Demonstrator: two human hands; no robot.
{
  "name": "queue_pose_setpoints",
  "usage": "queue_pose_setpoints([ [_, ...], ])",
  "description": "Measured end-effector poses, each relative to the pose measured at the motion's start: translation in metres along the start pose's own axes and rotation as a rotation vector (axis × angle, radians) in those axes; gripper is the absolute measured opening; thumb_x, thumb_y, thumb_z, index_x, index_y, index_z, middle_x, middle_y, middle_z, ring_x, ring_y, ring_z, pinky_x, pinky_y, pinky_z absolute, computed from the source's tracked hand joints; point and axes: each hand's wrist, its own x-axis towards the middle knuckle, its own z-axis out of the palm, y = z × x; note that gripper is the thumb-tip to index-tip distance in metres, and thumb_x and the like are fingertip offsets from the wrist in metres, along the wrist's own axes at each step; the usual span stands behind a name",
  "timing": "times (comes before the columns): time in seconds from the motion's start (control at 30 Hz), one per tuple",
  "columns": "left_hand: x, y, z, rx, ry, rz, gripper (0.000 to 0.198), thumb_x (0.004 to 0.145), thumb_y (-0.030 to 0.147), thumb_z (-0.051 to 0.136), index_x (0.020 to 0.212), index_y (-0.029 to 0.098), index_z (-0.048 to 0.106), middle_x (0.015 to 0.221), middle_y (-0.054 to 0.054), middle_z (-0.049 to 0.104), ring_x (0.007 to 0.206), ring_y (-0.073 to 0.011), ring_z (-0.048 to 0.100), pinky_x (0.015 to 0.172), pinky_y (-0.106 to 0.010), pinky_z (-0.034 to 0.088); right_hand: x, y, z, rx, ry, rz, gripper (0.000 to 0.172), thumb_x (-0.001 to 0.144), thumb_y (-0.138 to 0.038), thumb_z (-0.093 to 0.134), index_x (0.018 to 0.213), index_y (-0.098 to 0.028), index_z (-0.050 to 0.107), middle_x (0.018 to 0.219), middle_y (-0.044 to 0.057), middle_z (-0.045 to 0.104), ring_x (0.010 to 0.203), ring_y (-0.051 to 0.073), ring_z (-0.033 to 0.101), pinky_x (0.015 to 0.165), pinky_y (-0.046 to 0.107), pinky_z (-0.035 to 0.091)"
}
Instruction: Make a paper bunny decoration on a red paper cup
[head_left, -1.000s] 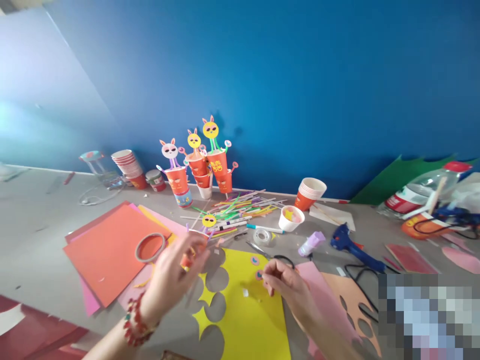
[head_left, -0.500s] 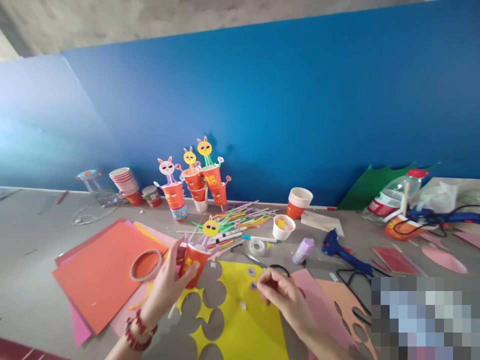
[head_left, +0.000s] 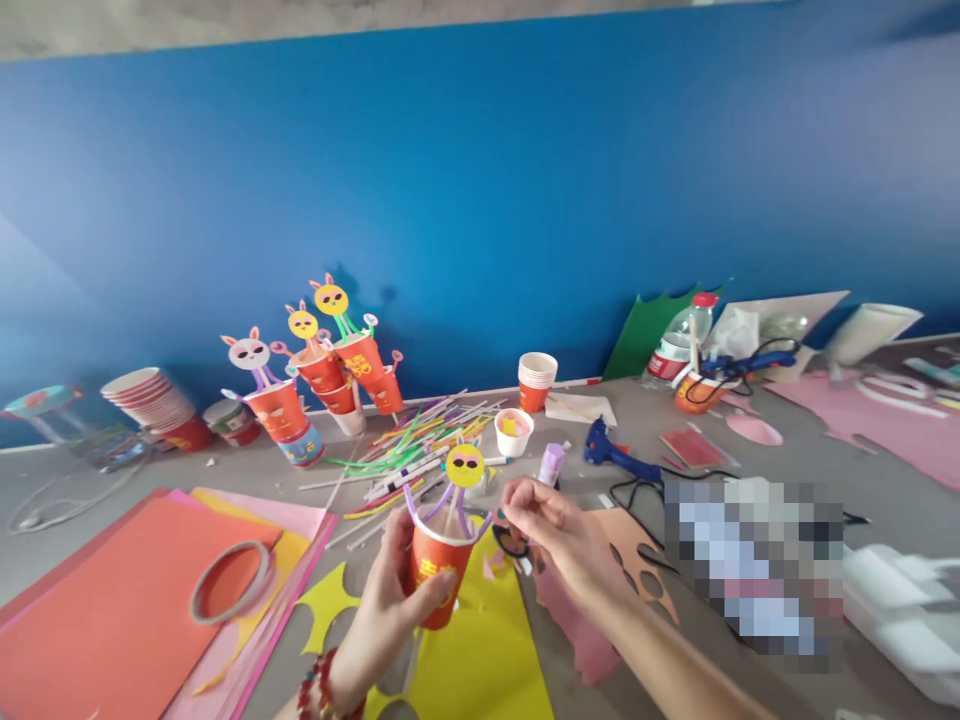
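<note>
My left hand (head_left: 409, 575) is wrapped round a red paper cup (head_left: 439, 570). Purple strips rise from the cup, and a yellow bunny face (head_left: 465, 465) stands above its rim. To the right of the cup, my right hand (head_left: 536, 510) has its fingertips pinched together beside the end of a purple strip. A small round piece (head_left: 500, 514) shows at those fingertips, partly hidden. Beneath both hands lies a yellow sheet (head_left: 480, 670) with round cut-outs at its left.
Finished bunny cups (head_left: 277, 410) stand at the back left, beside coloured strips (head_left: 427, 435). A tape ring (head_left: 229, 583) rests on orange paper (head_left: 112, 610). A blue glue gun (head_left: 619, 455), white cup (head_left: 514, 432) and bottle (head_left: 675, 345) are further right.
The view has turned to the right. The cup in my left hand is nearer my right hand, which has moved up from the yellow sheet to the strip's end with a small round piece.
</note>
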Motion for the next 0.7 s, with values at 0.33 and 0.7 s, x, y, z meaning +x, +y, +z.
queue_pose_setpoints([
  [0.33,-0.006,-0.005,0.012,-0.099,0.06,-0.107,0.071,0.079,0.04,0.076,0.137,0.025,0.038,0.136,-0.012,0.057,0.12,-0.0296,0.058,0.096,-0.034,0.051,0.005,0.004,-0.003,-0.004,0.073,0.087,0.032,0.078,-0.044,0.075,0.07,-0.019,0.057,0.085,0.001,0.06,0.068,0.013,0.053,0.057,0.023,0.043],
  [0.7,-0.007,-0.013,0.012,-0.093,0.031,-0.087,0.064,0.083,0.035,0.073,0.133,0.025,0.035,0.14,-0.012,0.051,0.123,-0.0283,0.054,0.098,-0.034,0.048,0.007,0.016,0.004,-0.036,0.08,0.148,0.04,0.072,-0.051,0.08,0.068,-0.019,0.057,0.08,0.001,0.064,0.058,0.01,0.055,0.051,0.022,0.043],
])
